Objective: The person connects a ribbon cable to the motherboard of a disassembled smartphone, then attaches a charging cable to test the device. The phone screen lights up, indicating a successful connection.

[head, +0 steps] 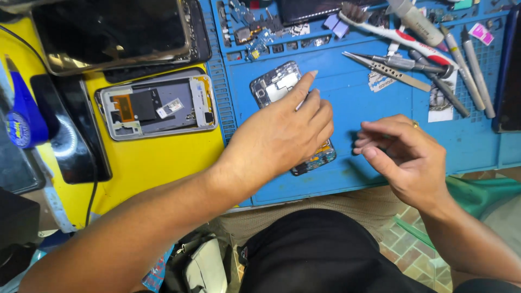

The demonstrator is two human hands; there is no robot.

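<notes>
An opened phone (274, 86) with its back off lies on the blue repair mat (353, 92), its inner parts showing. My left hand (282, 133) rests over the phone's lower half, the index finger stretched toward its upper edge; whether it grips anything is hidden. My right hand (404, 152) hovers just right of the phone above the mat, fingers loosely curled and pinched together, with a ring on one finger. Whether a small part sits between the fingertips cannot be made out.
A grey phone frame (157, 106) lies on the yellow surface at left, below a tablet-like screen (114, 32). Tweezers (385, 70), a toothbrush (396, 35), pen-like tools (467, 70) and small parts (255, 30) crowd the mat's far side. A blue bottle (21, 116) stands far left.
</notes>
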